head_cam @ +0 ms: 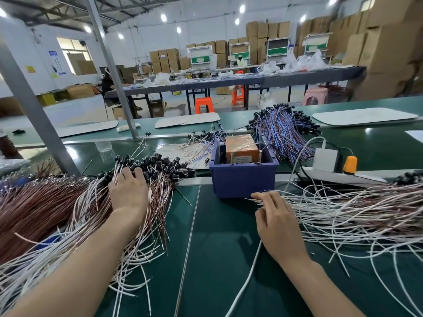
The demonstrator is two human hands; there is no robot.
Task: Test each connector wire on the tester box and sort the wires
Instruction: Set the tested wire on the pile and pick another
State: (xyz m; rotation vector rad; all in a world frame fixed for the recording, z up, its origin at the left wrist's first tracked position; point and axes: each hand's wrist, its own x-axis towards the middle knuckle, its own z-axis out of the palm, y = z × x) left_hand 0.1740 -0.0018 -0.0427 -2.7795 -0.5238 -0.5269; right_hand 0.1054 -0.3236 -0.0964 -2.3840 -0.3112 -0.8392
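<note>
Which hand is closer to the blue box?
Right. The right hand is just in front of the blue box; the left hand rests on wires farther to its left.

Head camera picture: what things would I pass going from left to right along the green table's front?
Reddish-brown wire heap → left hand → blue plastic bin holding the orange tester box → right hand → tangled white wire heap.
</note>
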